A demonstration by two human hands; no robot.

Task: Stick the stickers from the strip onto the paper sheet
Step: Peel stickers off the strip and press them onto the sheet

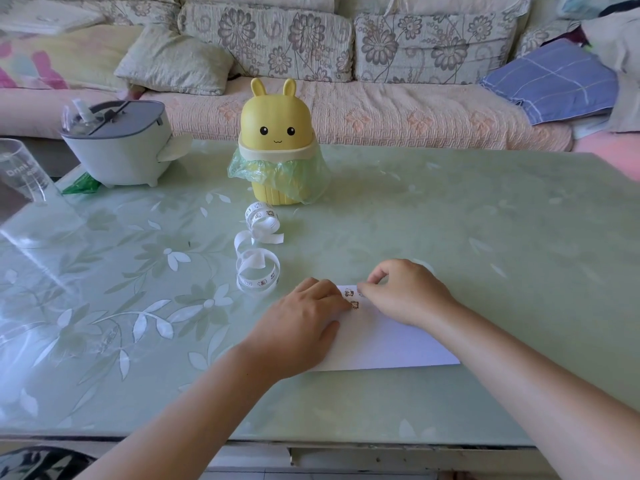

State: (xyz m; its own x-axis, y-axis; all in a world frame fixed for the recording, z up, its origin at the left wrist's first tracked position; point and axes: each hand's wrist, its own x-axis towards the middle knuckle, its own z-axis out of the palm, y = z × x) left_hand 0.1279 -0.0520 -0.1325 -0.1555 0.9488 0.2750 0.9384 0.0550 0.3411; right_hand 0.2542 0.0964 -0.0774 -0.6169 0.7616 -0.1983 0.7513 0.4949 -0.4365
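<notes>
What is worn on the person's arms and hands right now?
Nothing that shows: the left hand and right hand are gloveless, with no ring, watch or bracelet in view. Both forearms are bare to the frame edge; no sleeve appears.

— What do the stickers (351, 297) on the paper sheet (388, 344) show?
— Too small to tell. The left hand (304, 317) hides much of the sheet's left edge.
— Anything in the right hand's (405, 292) grip?
— Cannot tell; the hand itself hides it.
</notes>
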